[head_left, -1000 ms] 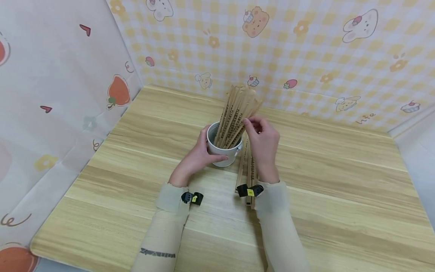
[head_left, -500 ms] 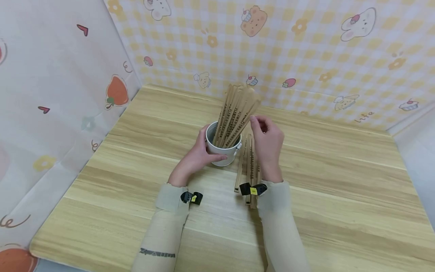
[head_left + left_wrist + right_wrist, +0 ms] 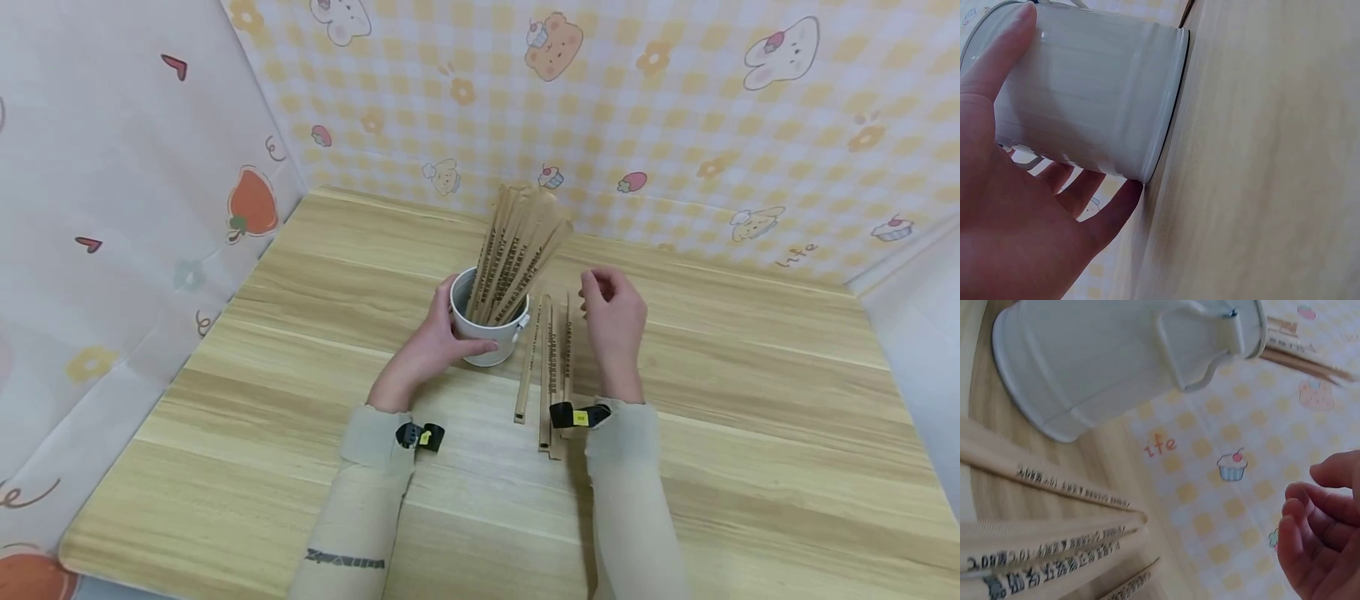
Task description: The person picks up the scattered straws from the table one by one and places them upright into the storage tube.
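Note:
A small white metal bucket point(image 3: 491, 342) stands on the table, and my left hand point(image 3: 429, 346) grips it from the left. In the left wrist view, the thumb lies across the side of the bucket point(image 3: 1085, 87) with the fingers round beneath it. Several paper-wrapped straws point(image 3: 517, 258) with dark print lean to the right inside it. To the right, my right hand point(image 3: 617, 325) hovers with fingers loosely bent and nothing between them. Several more wrapped straws point(image 3: 546, 379) lie on the table between bucket and right hand, partly covered by the wrist strap.
The wood-grain table point(image 3: 750, 417) extends on both sides of the arms. A yellow checked cloth point(image 3: 487, 108) with cartoon prints hangs behind it, and a white printed cloth point(image 3: 150, 167) on the left. A folded wire handle point(image 3: 1194, 381) hangs on the bucket's side.
My right hand has moved away from the straws in the bucket, to the right and nearer to me. More of the straws on the table show now. The left hand keeps its hold.

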A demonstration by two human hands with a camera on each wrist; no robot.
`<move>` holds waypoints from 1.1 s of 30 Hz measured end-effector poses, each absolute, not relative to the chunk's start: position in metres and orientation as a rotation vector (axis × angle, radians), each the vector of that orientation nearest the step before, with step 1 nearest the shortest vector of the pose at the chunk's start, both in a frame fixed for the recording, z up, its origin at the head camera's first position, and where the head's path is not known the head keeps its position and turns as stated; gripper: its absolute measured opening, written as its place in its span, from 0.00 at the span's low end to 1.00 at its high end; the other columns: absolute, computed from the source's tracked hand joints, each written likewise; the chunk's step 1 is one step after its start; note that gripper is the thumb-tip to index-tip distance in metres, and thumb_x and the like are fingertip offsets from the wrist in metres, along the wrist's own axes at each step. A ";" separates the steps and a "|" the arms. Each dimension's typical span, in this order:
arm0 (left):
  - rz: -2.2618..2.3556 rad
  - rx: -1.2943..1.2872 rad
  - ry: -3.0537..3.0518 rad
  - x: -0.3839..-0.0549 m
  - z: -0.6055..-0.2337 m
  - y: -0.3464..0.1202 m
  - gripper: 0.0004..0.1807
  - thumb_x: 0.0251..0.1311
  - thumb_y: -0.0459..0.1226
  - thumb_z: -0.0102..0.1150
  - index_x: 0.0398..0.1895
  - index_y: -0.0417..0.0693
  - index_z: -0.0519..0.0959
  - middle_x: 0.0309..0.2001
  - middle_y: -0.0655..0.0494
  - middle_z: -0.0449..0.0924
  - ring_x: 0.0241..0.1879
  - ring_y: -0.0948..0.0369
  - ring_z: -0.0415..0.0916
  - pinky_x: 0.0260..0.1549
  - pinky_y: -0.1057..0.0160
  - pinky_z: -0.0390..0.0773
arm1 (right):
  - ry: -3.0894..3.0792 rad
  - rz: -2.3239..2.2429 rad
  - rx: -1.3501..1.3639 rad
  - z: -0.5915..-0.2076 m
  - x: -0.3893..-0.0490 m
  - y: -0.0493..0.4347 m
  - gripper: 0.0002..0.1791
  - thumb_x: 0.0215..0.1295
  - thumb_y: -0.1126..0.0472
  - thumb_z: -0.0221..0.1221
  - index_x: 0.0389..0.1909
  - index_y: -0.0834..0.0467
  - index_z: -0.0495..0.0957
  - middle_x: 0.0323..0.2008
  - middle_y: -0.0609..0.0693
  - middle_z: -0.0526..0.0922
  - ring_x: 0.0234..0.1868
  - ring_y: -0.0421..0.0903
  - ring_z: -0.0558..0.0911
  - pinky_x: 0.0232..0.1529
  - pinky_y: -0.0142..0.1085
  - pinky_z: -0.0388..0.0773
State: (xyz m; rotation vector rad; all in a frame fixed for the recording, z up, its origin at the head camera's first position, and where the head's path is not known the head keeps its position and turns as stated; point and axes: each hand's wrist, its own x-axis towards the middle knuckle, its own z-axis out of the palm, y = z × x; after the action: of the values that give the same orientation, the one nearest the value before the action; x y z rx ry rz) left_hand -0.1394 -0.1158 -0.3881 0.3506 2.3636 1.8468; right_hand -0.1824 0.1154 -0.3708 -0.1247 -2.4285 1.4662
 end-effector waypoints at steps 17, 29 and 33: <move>1.829 0.338 2.370 -0.138 -0.385 -0.115 0.57 0.38 0.34 0.71 0.67 0.53 0.40 0.63 0.49 0.50 0.61 0.54 0.53 0.59 0.56 0.54 | -2.892 1.138 -0.172 -0.399 -0.185 0.132 0.21 0.60 0.53 0.53 0.49 0.62 0.73 0.37 0.54 0.79 0.32 0.49 0.78 0.35 0.41 0.73; 1.838 0.370 2.375 -0.138 -0.384 -0.115 0.57 0.39 0.33 0.71 0.67 0.51 0.40 0.63 0.49 0.50 0.61 0.55 0.54 0.59 0.57 0.56 | -3.067 0.980 -0.151 -0.414 -0.187 0.133 0.18 0.58 0.51 0.53 0.41 0.61 0.76 0.35 0.54 0.79 0.33 0.51 0.75 0.35 0.42 0.71; 1.842 0.375 2.374 -0.137 -0.384 -0.116 0.56 0.39 0.34 0.71 0.67 0.51 0.40 0.63 0.49 0.50 0.61 0.54 0.53 0.59 0.56 0.55 | -3.063 0.956 -0.151 -0.417 -0.187 0.130 0.16 0.57 0.51 0.54 0.37 0.60 0.76 0.34 0.54 0.79 0.32 0.50 0.76 0.34 0.41 0.72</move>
State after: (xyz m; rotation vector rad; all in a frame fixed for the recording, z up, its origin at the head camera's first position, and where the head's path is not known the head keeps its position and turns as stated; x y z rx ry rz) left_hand -0.1373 -0.1156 -0.3837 0.3750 2.3739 1.8420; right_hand -0.1868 0.1304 -0.4166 -0.1510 -3.0631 0.9561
